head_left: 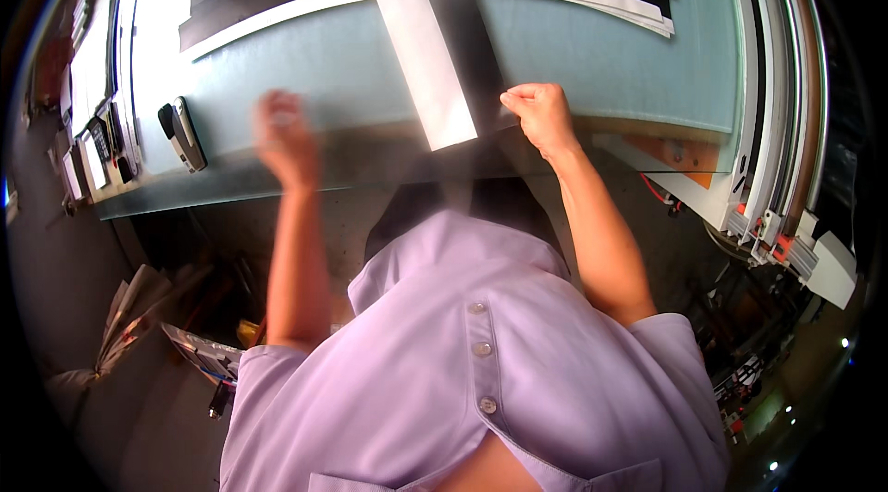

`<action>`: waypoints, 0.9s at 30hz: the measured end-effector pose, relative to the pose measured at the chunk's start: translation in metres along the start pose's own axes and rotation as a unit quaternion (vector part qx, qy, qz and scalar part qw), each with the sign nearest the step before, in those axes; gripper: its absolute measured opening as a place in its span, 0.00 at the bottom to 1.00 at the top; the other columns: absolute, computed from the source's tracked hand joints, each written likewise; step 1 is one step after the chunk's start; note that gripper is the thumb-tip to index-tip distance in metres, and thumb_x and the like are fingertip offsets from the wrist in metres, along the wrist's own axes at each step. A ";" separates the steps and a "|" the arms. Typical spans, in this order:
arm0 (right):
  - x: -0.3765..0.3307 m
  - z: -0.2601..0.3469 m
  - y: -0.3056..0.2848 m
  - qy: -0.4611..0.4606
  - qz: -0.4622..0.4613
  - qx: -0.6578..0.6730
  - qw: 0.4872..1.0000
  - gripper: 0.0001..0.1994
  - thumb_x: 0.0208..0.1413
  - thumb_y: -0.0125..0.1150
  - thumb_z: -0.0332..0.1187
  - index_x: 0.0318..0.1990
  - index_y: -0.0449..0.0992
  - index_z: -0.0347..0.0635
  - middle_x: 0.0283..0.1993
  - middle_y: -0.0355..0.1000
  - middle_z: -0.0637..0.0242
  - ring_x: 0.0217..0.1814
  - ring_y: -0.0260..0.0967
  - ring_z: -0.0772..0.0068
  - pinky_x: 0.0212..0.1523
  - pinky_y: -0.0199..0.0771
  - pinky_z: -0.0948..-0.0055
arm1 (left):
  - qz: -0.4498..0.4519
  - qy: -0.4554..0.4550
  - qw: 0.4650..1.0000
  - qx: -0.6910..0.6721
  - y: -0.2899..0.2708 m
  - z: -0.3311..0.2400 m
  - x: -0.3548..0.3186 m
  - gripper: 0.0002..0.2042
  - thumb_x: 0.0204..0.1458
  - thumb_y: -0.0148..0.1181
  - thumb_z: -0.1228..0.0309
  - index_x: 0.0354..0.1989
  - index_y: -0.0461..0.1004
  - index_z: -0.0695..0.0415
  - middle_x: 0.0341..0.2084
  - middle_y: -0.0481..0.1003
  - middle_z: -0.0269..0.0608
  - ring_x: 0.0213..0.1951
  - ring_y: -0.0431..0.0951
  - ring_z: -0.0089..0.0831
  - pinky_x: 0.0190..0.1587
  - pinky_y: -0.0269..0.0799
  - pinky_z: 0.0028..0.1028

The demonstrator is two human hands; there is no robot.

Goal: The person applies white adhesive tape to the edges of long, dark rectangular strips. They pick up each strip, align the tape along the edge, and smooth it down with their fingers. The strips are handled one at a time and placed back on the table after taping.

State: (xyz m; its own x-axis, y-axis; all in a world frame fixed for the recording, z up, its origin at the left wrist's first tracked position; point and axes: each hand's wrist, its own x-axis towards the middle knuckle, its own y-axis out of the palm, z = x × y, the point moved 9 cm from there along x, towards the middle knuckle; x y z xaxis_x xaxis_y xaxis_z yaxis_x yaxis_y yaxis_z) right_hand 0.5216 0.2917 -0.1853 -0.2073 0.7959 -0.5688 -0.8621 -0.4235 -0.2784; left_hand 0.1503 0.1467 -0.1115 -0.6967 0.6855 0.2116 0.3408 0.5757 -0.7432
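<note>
Your right hand [539, 115] pinches the long white-and-black sheet strip [435, 39] at the pale blue counter [592, 57] edge, still unpulled; your blurred left hand [285, 141] grip is unclear.

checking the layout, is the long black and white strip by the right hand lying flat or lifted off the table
Mostly flat: the strip lies spread along the blue table. The right hand pinches its near end.

Bright glare at upper left, motion-blurred left hand [285, 139], strong fisheye bending, dark rim.
</note>
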 end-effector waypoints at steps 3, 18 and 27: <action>0.001 0.003 0.000 -0.020 0.011 0.000 1.000 0.08 0.54 0.68 0.29 0.36 0.84 0.30 0.26 0.79 0.66 0.26 0.68 0.81 0.29 0.70 0.74 | -0.240 0.041 0.833 0.497 -0.104 0.114 0.083 0.33 0.49 0.70 0.50 0.53 0.72 0.65 0.53 0.73 0.57 0.59 0.71 0.51 0.59 0.65 0.44; 0.010 0.013 0.004 -0.008 0.036 0.043 0.998 0.09 0.56 0.66 0.30 0.34 0.82 0.30 0.16 0.71 0.66 0.11 0.63 0.77 0.14 0.65 0.73 | 0.292 0.169 0.940 0.055 0.018 -0.082 -0.109 0.13 0.43 0.71 0.73 0.35 0.74 0.60 0.33 0.71 0.45 0.37 0.71 0.48 0.39 0.69 0.41; 0.013 0.011 0.008 -0.039 0.038 0.033 0.998 0.10 0.56 0.64 0.32 0.35 0.83 0.31 0.22 0.76 0.61 0.15 0.74 0.69 0.19 0.75 0.70 | 0.269 0.169 0.948 0.010 0.047 -0.135 -0.132 0.16 0.43 0.73 0.71 0.40 0.78 0.60 0.34 0.73 0.42 0.36 0.73 0.45 0.40 0.69 0.38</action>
State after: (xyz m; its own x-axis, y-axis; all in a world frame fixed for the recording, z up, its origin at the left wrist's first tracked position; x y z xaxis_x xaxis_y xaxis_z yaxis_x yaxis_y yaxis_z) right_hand 0.5065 0.3031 -0.1864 -0.3071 0.7948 -0.5234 -0.8707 -0.4566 -0.1826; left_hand 0.3440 0.1433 -0.0887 -0.1822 0.9832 -0.0118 0.5739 0.0965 -0.8132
